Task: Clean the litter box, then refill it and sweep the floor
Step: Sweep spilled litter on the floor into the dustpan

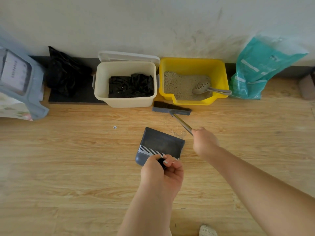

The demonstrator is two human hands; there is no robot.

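Head view. Sweeping time, by the look of it: the last part of the job.

Left hand (162,174) wrapped tight around the black handle of the grey dustpan (160,145), with the pan flat on the wood floor (68,167) just ahead of the fingers. Right hand (203,142) closed around the shiny stick of the broom (172,109), with the brush head far out past the knuckles, right by the front lip of the yellow litter box (219,72). A small patch of spilled grains (179,133) between the two hands, close to the pan's far corner. One tiny white bit (115,127) off to the left of the pan.

Litter box against the wall, beyond the brush. Inside: sandy litter (180,86), looking smooth and clean, and a pale scoop (202,88) lying in it with the handle over the right rim. Probably scooped and filled already. Hard to be sure.

Cream bin (124,101) next to the box on its left, lid up, with a crumpled black bag (131,86) inside. Teal litter sack (260,68) leaning on the wall to the box's right.

Left to do: push the grains into the pan and tip them out.
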